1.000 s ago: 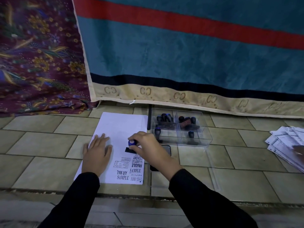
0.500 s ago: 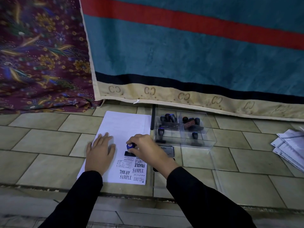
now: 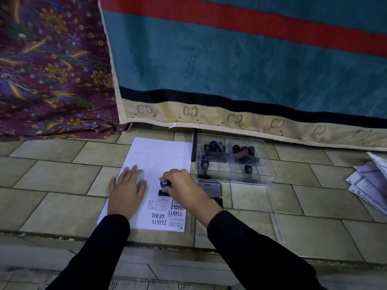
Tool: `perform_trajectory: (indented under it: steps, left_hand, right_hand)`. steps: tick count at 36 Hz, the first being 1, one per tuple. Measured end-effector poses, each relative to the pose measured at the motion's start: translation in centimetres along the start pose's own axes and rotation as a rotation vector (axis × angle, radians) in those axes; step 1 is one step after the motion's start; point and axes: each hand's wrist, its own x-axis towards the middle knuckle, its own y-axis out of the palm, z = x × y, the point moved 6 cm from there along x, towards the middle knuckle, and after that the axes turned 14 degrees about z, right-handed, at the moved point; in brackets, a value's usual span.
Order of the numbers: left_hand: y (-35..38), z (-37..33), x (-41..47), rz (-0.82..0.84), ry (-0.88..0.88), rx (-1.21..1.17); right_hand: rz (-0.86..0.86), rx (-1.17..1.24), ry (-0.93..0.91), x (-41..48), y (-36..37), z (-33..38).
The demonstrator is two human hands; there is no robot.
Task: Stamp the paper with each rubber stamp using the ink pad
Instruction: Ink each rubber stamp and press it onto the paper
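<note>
A white sheet of paper (image 3: 159,155) lies on the tiled floor, with several black stamp prints on its near right part. My left hand (image 3: 125,189) rests flat on the sheet's left side. My right hand (image 3: 184,191) grips a rubber stamp (image 3: 164,185) with a blue-topped handle, its black base pressed down on the paper just above the prints. The ink pad (image 3: 211,188) lies open just right of the paper, partly hidden by my right wrist.
A clear plastic box (image 3: 268,176) with compartments holds several more dark stamps, right of the paper. Hanging cloths close off the far side. Loose printed sheets (image 3: 366,185) lie at the right edge. A step edge runs along the near side.
Both hands and the stamp stay in place on the paper; only the camera has shifted a little.
</note>
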Motion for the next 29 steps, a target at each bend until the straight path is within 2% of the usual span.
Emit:
perform_trajectory:
  steps: [8,10,14,20,22,25,29]
  left_hand:
    - [0.0,0.0,-0.1,-0.004,-0.001,0.008]
    - [0.0,-0.1,-0.1,-0.007,0.0,0.011]
    - [0.0,-0.2,-0.2,-0.005,-0.001,0.007]
    - [0.0,0.0,-0.2,-0.015,0.002,0.015]
    - [0.1,0.0,-0.1,-0.015,0.002,0.015]
    - [0.1,0.1,0.0,-0.015,-0.002,0.014]
    - [0.1,0.0,-0.1,-0.017,-0.003,0.013]
  right_hand:
    - [-0.035,-0.003,0.0,-0.6,0.6,-0.3]
    - [-0.148,0.106,0.016,-1.2,-1.3,-0.8]
    - [-0.501,0.331,0.068,-3.8,-7.9,-3.5]
    - [-0.663,0.316,0.253,-8.7,-15.2,-10.8]
    - [-0.655,0.242,0.35,-10.3,-16.3,-13.4]
    - [-0.554,0.06,0.499,-11.6,-16.3,-16.3]
    - [-0.4,-0.086,0.585,-11.4,-15.0,-18.3]
